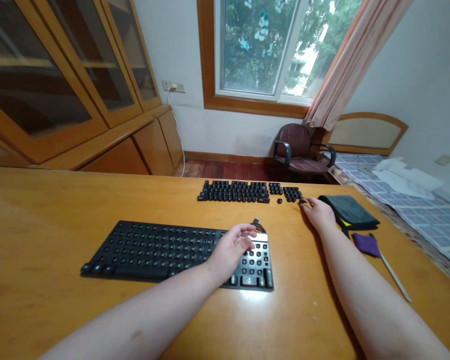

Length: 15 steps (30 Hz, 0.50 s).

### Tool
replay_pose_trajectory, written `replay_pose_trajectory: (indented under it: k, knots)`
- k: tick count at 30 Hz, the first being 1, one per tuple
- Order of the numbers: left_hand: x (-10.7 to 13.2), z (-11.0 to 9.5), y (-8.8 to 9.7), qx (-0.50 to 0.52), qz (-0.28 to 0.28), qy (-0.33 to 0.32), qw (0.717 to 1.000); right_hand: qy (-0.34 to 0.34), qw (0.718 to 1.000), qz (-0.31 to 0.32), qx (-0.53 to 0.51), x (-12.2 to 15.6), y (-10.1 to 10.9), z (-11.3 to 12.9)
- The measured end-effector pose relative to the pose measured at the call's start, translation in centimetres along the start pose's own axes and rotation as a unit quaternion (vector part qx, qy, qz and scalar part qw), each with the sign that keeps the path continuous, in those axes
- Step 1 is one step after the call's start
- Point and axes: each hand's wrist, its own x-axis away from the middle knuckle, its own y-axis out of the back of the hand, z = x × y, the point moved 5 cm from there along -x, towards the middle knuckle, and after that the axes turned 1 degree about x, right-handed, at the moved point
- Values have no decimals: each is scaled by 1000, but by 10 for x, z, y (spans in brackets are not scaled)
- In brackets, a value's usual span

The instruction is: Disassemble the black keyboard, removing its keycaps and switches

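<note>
On the counter (41,225) lies the keyboard (153,250); over its right end the left hand (230,250) curls loosely half-open, seemingly empty. Behind sit keycaps (243,192), probably light, stiff, best pinched by their sides; the right hand (320,214) pinches at their right end, its hold unclear.

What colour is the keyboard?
The keyboard is black, best seen in the head view.

keyboard (150,245): plastic, shiny at right end | keycaps (236,192): plastic | table (45,220): glossy wood | curtain (356,60): cloth
</note>
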Motion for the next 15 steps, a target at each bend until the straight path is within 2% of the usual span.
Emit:
replay_pose_trajectory:
  k: [15]
  knots:
    - [0, 0, -2, 1, 6, 5, 1000, -31, 999, -10, 3, -7, -4, 1]
